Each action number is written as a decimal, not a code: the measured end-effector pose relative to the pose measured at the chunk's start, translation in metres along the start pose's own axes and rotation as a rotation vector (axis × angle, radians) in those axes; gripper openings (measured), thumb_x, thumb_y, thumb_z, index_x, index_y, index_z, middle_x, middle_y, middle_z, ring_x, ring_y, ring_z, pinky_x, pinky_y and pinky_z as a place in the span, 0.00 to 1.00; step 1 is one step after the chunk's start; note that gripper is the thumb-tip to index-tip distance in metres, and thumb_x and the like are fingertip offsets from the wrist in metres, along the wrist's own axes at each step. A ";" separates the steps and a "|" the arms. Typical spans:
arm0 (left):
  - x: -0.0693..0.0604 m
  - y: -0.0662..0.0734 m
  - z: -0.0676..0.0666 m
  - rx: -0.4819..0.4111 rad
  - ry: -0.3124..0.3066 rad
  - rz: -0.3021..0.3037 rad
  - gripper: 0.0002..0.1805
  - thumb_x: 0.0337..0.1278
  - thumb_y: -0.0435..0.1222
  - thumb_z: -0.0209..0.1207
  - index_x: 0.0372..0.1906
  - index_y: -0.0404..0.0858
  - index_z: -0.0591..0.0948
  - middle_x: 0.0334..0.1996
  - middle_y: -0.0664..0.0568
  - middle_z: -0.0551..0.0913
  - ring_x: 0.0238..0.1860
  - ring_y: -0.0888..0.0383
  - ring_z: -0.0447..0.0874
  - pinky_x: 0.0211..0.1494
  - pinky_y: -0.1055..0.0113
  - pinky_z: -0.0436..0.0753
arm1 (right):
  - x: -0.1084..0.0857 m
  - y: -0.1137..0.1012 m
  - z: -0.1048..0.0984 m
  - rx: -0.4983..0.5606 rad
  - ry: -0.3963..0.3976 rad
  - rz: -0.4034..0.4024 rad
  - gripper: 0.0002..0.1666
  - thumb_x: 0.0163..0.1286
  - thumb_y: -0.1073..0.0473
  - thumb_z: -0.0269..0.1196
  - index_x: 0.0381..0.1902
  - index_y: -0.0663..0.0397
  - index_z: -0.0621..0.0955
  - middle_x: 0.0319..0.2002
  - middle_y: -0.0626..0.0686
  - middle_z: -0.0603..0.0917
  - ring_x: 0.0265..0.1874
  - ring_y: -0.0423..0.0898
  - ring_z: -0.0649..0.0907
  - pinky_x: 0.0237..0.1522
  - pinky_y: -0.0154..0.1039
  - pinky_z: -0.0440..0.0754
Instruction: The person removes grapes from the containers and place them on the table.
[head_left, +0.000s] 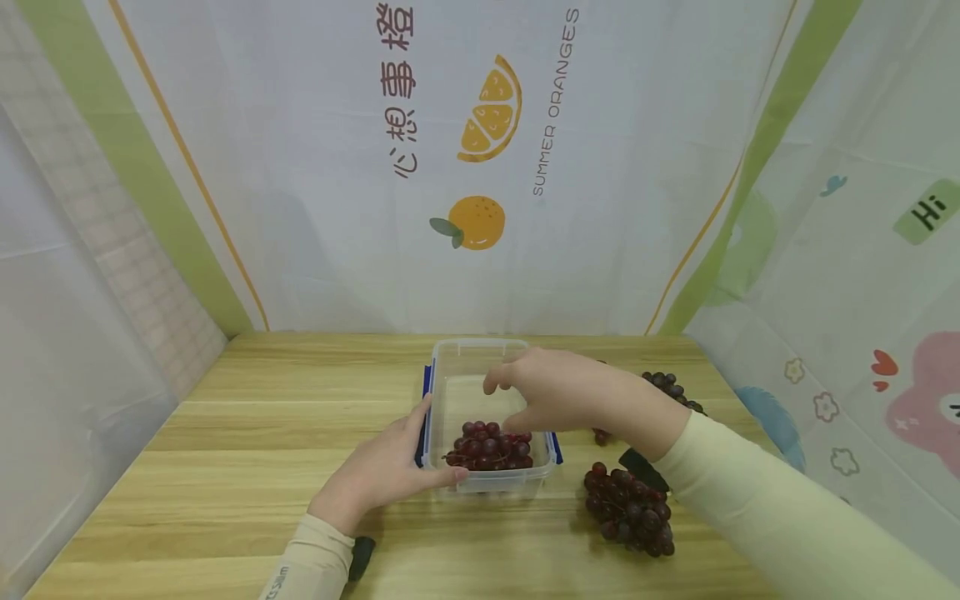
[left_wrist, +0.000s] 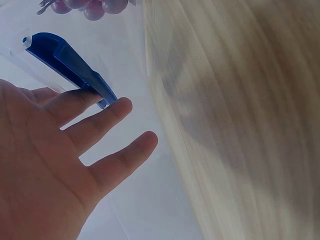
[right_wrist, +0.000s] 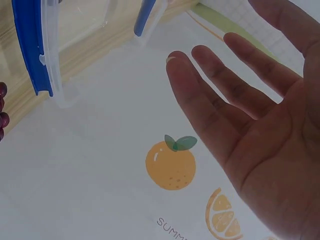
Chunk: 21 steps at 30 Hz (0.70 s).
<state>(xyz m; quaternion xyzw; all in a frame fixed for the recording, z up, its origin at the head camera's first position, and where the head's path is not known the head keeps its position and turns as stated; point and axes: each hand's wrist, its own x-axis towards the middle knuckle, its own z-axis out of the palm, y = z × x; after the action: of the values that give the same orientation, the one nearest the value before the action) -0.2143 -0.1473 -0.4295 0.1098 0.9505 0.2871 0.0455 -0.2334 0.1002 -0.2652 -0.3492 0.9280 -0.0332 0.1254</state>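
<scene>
A clear plastic food box [head_left: 506, 478] with blue side latches stands on the table, and a bunch of red grapes [head_left: 487, 447] lies in its near part. My left hand [head_left: 386, 468] rests against the box's left side, thumb at the near rim. In the left wrist view its fingers are fairly straight, beside a blue latch [left_wrist: 75, 62]. Over the right part of the box hovers my right hand [head_left: 558, 385], fingers loosely bent. Nothing shows between those fingers in the right wrist view.
Right of the box, another bunch of dark red grapes [head_left: 630, 510] lies on the wooden table [head_left: 277, 417]. Farther back is a bunch of blackish grapes [head_left: 671, 387], and more red grapes [head_left: 601, 436] show partly behind my right forearm. A printed curtain [head_left: 337, 250] hangs at the table's far edge.
</scene>
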 end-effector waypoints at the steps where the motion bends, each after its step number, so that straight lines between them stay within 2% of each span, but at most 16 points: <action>1: 0.000 0.000 0.000 0.000 -0.001 0.001 0.73 0.47 0.78 0.65 0.89 0.45 0.47 0.78 0.37 0.71 0.70 0.41 0.81 0.66 0.39 0.84 | 0.001 -0.001 0.001 -0.002 -0.003 0.000 0.26 0.71 0.50 0.73 0.65 0.43 0.83 0.65 0.51 0.86 0.59 0.49 0.87 0.57 0.48 0.88; 12: 0.000 0.002 -0.001 0.000 -0.003 0.007 0.73 0.47 0.78 0.66 0.89 0.44 0.48 0.79 0.37 0.70 0.71 0.41 0.80 0.67 0.39 0.83 | 0.013 -0.001 0.010 -0.020 -0.042 -0.009 0.24 0.73 0.52 0.73 0.64 0.45 0.83 0.63 0.51 0.85 0.58 0.48 0.86 0.54 0.45 0.88; 21: -0.002 0.002 -0.002 0.007 -0.005 0.001 0.73 0.47 0.78 0.65 0.89 0.43 0.47 0.79 0.36 0.70 0.70 0.41 0.81 0.67 0.40 0.83 | 0.028 -0.010 0.019 -0.138 -0.102 -0.044 0.23 0.72 0.51 0.73 0.62 0.47 0.85 0.57 0.49 0.88 0.51 0.44 0.86 0.54 0.42 0.88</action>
<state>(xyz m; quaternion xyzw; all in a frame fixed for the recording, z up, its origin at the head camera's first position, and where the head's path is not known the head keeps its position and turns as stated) -0.2126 -0.1467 -0.4264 0.1111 0.9513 0.2835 0.0471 -0.2419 0.0745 -0.2880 -0.3785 0.9126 0.0458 0.1475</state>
